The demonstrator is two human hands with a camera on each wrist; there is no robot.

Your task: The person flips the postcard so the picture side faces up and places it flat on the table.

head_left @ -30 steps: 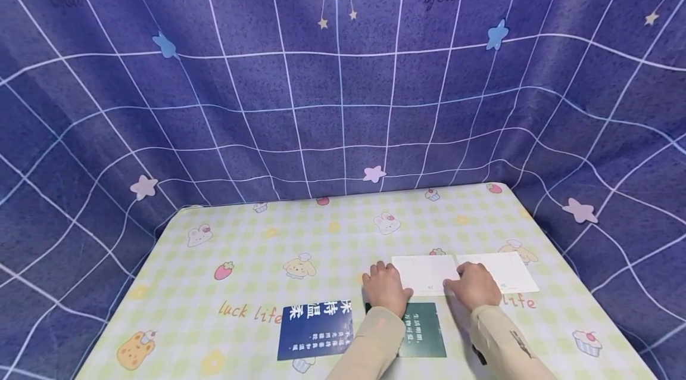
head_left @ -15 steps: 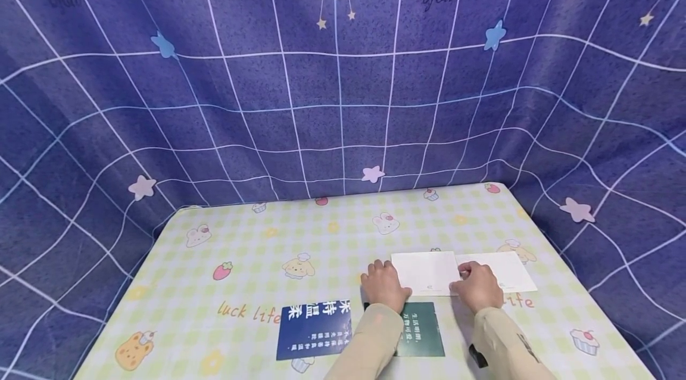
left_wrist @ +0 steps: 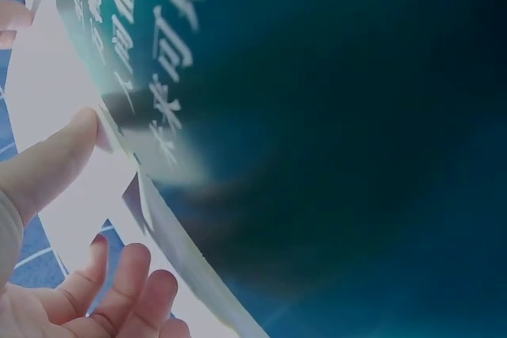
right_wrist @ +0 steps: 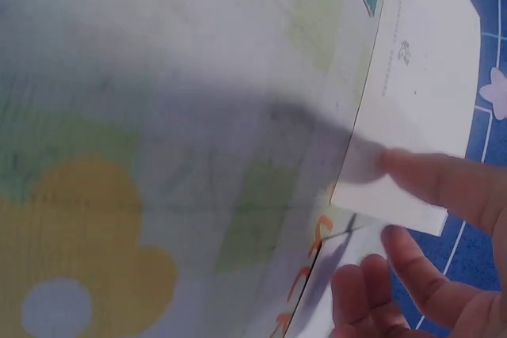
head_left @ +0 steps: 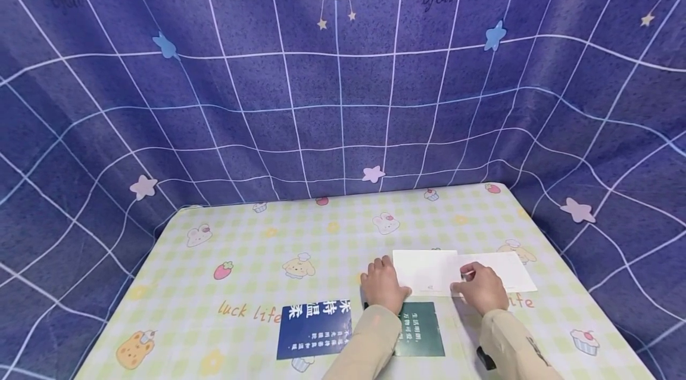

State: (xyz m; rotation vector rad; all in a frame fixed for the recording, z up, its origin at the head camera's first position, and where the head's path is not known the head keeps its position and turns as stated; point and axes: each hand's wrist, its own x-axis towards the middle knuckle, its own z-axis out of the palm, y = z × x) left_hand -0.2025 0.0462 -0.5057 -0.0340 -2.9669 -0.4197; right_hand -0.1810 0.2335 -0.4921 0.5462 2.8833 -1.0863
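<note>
A white postcard [head_left: 426,273] lies back side up on the patterned table, its right edge overlapping another white postcard [head_left: 520,271]. My left hand [head_left: 383,285] rests along its left edge, thumb at the near left corner and fingers loosely extended. My right hand [head_left: 482,289] is at its near right corner. In the right wrist view, the right thumb [right_wrist: 428,180] lies over the face of the card and the index fingertip is right at the side edge, with the other fingers loosely bent. Below the left hand lies a green postcard [head_left: 420,329], partly hidden by the sleeve.
A dark blue postcard [head_left: 313,332] with white lettering lies left of the green one. The table [head_left: 257,285] has a light green checked cover with cartoon prints. A blue curtain [head_left: 343,100] with white lines and stars surrounds the far side.
The middle white postcard has shifted slightly away from me and right, closing the gap to the right one and overlapping its edge. My right hand has shifted slightly right; the left barely moved.
</note>
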